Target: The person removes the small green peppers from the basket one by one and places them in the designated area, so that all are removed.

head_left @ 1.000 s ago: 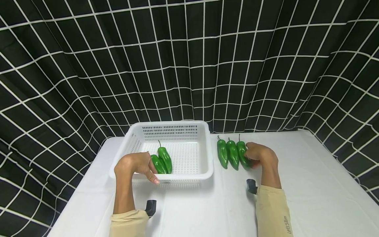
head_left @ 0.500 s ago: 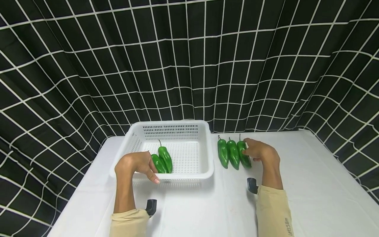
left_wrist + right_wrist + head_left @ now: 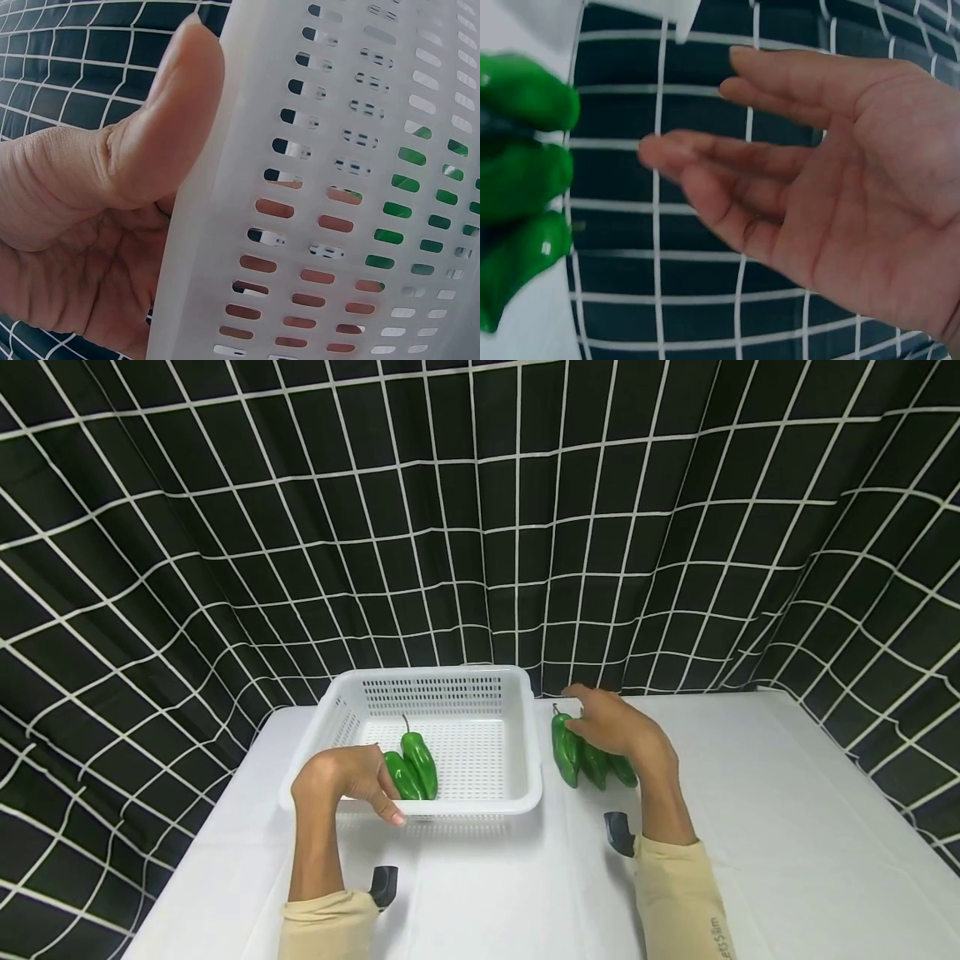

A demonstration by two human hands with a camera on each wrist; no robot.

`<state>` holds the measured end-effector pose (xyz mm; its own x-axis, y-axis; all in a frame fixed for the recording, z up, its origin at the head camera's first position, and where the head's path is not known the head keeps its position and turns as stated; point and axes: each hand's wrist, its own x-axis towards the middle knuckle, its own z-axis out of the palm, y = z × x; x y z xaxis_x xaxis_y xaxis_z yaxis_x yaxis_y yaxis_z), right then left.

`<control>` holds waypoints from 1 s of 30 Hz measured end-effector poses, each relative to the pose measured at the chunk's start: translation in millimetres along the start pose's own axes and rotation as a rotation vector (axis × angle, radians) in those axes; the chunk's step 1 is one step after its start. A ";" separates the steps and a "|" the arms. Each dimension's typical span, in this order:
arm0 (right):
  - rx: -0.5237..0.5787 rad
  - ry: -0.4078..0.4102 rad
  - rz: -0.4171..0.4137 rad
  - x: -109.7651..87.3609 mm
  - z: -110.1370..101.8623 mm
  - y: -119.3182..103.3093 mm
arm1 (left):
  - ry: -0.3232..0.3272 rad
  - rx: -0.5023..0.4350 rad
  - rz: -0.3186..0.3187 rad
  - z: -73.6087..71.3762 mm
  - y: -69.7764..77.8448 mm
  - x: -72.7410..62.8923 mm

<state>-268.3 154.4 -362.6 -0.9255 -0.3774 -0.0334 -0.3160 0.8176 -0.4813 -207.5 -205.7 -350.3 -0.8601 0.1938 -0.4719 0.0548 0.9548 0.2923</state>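
Observation:
A white plastic basket point(image 3: 467, 807) stands on the table with two green peppers point(image 3: 422, 763) inside, near its front left. My left hand point(image 3: 351, 777) grips the basket's front rim; in the left wrist view the thumb point(image 3: 187, 105) lies along the outer wall and fingers show through the slots. Three more green peppers point(image 3: 564, 752) lie side by side to the right of the basket. Over them hovers my right hand point(image 3: 618, 727), covering the upper parts of two. In the right wrist view its fingers are loosely extended, holding nothing, with the peppers point(image 3: 525, 169) apart from them.
A white cloth point(image 3: 510, 893) covers the table. Behind it and along both sides hangs a black curtain point(image 3: 450, 552) with a white grid. Dark wrist-worn pieces point(image 3: 383, 887) stick out beside both sleeves.
My right hand has moved from the rightmost pepper, up and left over the row of three. The left hand stays on the basket rim, and the peppers lie as before.

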 end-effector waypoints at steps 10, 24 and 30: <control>0.001 0.111 -0.158 10.3 25.8 -47.6 | 0.001 -0.005 -0.009 0.3 0.2 0.5; 0.082 0.032 -0.321 34.2 96.7 -99.4 | 0.004 0.004 0.001 0.7 -0.7 0.6; 0.117 -0.134 -0.276 38.2 117.5 -105.0 | 0.010 -0.008 0.010 1.5 -0.3 1.0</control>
<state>-245.9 3.1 -416.2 -0.7703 -0.6377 0.0013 -0.5176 0.6240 -0.5854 -207.6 -205.4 -352.1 -0.8645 0.2010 -0.4607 0.0593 0.9510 0.3036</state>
